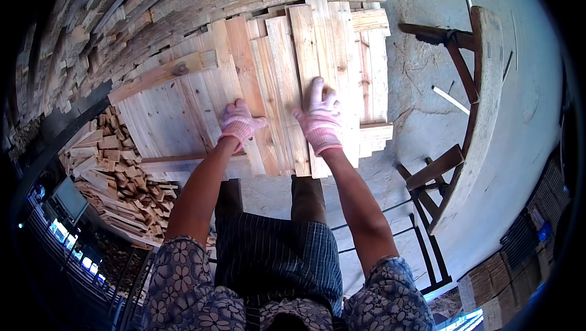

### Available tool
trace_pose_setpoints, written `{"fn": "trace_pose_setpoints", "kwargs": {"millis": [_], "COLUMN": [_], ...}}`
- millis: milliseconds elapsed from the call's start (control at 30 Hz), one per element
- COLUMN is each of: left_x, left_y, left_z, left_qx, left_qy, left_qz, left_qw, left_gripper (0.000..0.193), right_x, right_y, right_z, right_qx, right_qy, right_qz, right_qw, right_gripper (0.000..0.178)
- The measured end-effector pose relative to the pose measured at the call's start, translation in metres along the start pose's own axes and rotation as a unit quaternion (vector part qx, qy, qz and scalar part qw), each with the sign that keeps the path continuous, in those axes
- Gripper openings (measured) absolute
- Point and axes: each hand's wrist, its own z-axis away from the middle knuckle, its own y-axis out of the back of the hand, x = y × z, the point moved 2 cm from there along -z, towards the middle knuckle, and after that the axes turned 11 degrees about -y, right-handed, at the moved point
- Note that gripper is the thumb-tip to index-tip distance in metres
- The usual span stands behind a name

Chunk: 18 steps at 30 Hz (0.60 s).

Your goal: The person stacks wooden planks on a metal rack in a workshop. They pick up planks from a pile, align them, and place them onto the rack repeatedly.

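Both of my hands wear pink-and-white knit gloves and lie on a layer of pale wooden boards [274, 74] set side by side. My left hand [239, 119] rests on the middle boards, thumb spread away from the fingers. My right hand [321, 114] presses on boards farther right, index finger stretched forward and thumb apart. Neither hand grips anything. Just ahead of the right hand, a long narrow board [301, 32] casts a dark shadow along its edge. Board ends are uneven at the near and far sides. A short crosspiece [165, 76] lies over the left boards.
Stacked lumber [177, 10] fills the far left. A heap of small wood offcuts [122, 172] lies at the left. On the right, a wooden bench [482, 105] lies on its side on the concrete floor [421, 87], with thin wood strips around it.
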Motion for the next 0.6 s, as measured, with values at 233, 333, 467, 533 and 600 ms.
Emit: {"fn": "trace_pose_setpoints", "kwargs": {"millis": [233,333,467,533,600], "left_x": [-0.005,-0.006,0.011,0.012,0.008], "left_y": [0.004,0.007,0.01,0.011,0.009], "left_z": [0.004,0.012,0.006,0.013,0.015], "left_qx": [0.025,0.034,0.022,0.031,0.042], "left_qy": [-0.006,0.007,-0.015,0.001,-0.018], "left_qz": [0.041,0.023,-0.006,-0.006,-0.001], "left_qw": [0.999,0.999,1.0,1.0,0.999], "left_gripper": [0.095,0.094,0.092,0.09,0.089], "right_x": [0.055,0.106,0.151,0.134,0.133], "right_y": [0.015,0.042,0.028,0.01,0.002], "right_z": [0.008,-0.019,-0.081,-0.078,-0.082], "right_qx": [0.105,0.153,0.06,0.09,0.09], "right_qy": [0.055,0.027,-0.003,0.024,0.037], "right_qz": [-0.053,-0.036,-0.102,-0.041,-0.042], "right_qw": [0.992,0.987,0.993,0.995,0.994], "right_gripper": [0.083,0.073,0.049,0.05,0.051]}}
